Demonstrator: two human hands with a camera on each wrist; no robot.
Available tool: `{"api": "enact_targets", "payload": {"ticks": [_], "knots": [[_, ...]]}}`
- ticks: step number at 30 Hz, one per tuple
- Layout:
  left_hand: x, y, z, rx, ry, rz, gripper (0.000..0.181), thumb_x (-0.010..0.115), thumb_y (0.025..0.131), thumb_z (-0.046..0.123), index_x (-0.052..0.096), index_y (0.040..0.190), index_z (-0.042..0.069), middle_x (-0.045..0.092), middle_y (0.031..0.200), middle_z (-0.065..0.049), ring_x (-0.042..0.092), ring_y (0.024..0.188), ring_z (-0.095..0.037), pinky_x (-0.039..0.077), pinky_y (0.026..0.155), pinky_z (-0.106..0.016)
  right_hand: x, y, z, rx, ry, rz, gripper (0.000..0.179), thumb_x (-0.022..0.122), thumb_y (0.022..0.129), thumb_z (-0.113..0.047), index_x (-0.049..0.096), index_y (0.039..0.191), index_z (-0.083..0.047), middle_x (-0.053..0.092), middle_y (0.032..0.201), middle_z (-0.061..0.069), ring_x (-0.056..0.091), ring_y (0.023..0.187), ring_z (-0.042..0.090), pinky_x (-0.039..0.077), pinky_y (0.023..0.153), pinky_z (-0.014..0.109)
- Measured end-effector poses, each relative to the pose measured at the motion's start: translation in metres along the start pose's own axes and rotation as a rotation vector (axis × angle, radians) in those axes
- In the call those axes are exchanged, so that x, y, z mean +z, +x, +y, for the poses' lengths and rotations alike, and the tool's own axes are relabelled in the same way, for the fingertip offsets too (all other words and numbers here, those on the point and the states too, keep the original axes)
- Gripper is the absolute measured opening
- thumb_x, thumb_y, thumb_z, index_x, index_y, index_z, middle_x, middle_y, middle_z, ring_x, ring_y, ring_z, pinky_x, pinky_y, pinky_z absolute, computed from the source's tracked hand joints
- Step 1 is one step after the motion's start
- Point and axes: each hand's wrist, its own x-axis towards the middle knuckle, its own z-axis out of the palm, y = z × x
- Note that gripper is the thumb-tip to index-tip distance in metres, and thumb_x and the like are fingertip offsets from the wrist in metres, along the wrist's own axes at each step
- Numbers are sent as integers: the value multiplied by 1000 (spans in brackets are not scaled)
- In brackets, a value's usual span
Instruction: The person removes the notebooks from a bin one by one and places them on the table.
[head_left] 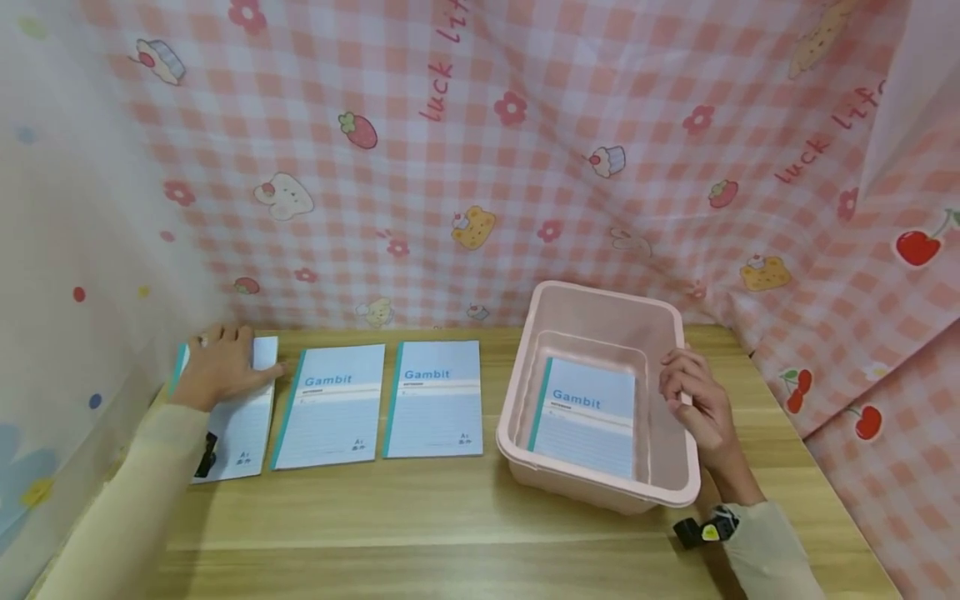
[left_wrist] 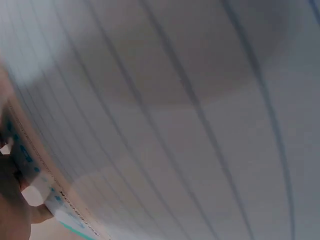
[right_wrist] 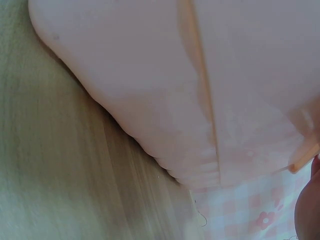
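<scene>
At the left end of the table, my left hand [head_left: 221, 367] rests on a light blue notebook [head_left: 240, 437], fingers spread toward its top edge and thumb stretched across to its right side. The lined cover [left_wrist: 165, 120] fills most of the left wrist view. My right hand [head_left: 697, 400] grips the right rim of a pale pink plastic bin [head_left: 600, 492], with its fingers curled over the edge. Inside the bin lies one "Gambit" notebook [head_left: 588, 417], face up. The bin's outer wall [right_wrist: 140, 80] takes up much of the right wrist view.
Two more Gambit notebooks lie face up between the hands, a middle notebook [head_left: 330, 408] and a right-hand notebook [head_left: 433, 400]. All stand on a wooden table [head_left: 420, 521]. Behind it hangs a pink checked curtain [head_left: 420, 183]; a pale curtain [head_left: 82, 275] borders the left.
</scene>
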Motion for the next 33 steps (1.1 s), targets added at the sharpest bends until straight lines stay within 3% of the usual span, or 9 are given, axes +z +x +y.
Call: {"api": "enact_targets", "payload": {"ticks": [5, 8, 16, 23, 30, 33], "knots": [[9, -2, 0, -61, -71, -88, 96, 47, 96, 71, 34, 135, -15, 29, 143, -47, 22, 133, -66, 9, 98, -91, 2, 1, 0, 15, 8, 2, 17, 41, 68, 12, 52, 66, -2, 54, 83, 14, 48, 108, 33, 25, 112, 42], [12, -1, 0, -90, -97, -123, 93, 45, 98, 69, 32, 137, -14, 27, 143, -48, 23, 132, -66, 8, 98, -91, 2, 1, 0, 16, 13, 3, 18, 41, 67, 12, 52, 66, -2, 54, 83, 14, 48, 108, 33, 25, 113, 42], [16, -5, 2, -89, -161, -141, 87, 42, 98, 72, 33, 140, -4, 33, 126, -33, 34, 116, -53, 27, 90, -78, 3, 1, 2, 3, 24, -2, 18, 41, 67, 12, 51, 66, -2, 54, 83, 14, 48, 108, 34, 24, 113, 42], [10, -9, 6, -44, -197, -85, 87, 47, 98, 68, 23, 154, 5, 23, 146, -35, 26, 132, -59, 24, 92, -85, 5, 1, 2, -1, 24, -2, 17, 41, 65, 12, 51, 66, -1, 54, 83, 14, 48, 107, 35, 24, 113, 43], [-5, -5, 23, -27, -192, -32, 97, 46, 98, 70, 11, 161, 5, 15, 158, -38, 18, 141, -61, 14, 99, -89, 2, 1, 1, -7, 6, 4, 17, 41, 66, 12, 51, 65, -1, 55, 83, 15, 48, 107, 34, 26, 112, 42], [-10, -4, 33, -16, -208, 1, 97, 45, 97, 72, 11, 164, 11, 15, 161, -36, 16, 145, -62, 8, 101, -90, 1, 1, 1, -9, 7, 4, 17, 40, 67, 12, 51, 66, -1, 55, 83, 15, 48, 107, 34, 26, 112, 42]]}}
